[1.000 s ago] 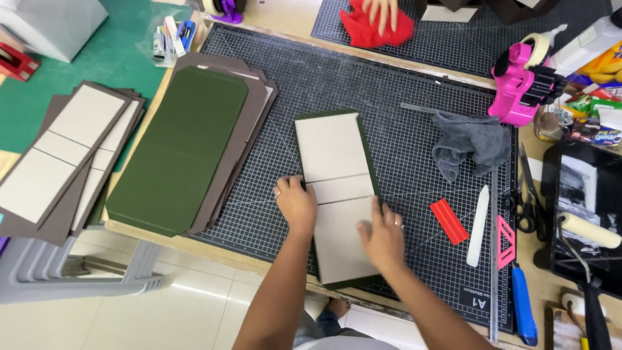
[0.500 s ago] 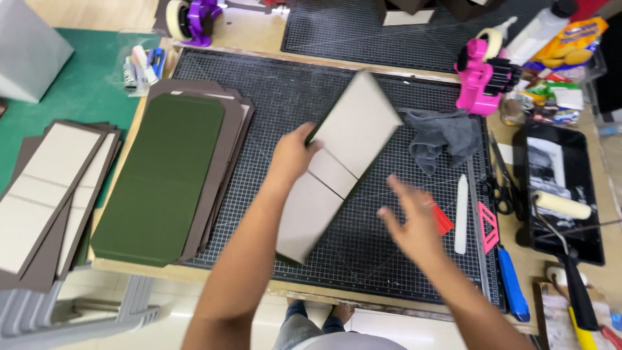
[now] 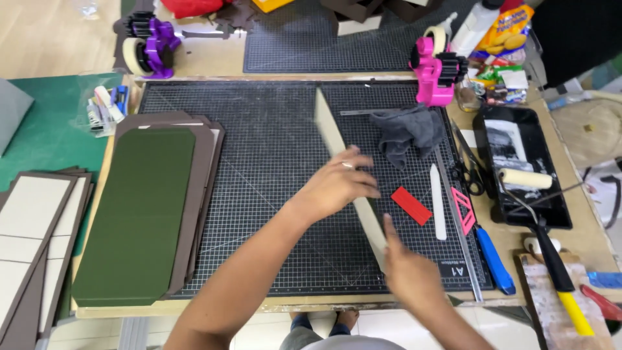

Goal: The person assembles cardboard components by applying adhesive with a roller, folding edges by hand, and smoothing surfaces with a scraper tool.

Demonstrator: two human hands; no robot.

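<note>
The cream board panel (image 3: 350, 175), which lay flat on the black cutting mat (image 3: 272, 194) a second ago and was lifted at a slant half a second ago, now stands nearly on edge, seen as a thin strip running diagonally over the mat's middle. The left hand (image 3: 337, 185) grips it at mid-length, fingers closed over the edge, while the right hand (image 3: 408, 272), blurred, touches its lower end with one finger raised. Just right of the panel lie a red card (image 3: 411, 206), a white bone folder (image 3: 438, 201) and a grey cloth (image 3: 405, 133); the green sheet (image 3: 139, 214) stays at the left.

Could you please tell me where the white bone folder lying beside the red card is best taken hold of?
Probably grip the bone folder across its narrow middle, coming from above. It lies flat and slim on the cutting mat, its long sides free between the red card and the ruler.
</note>
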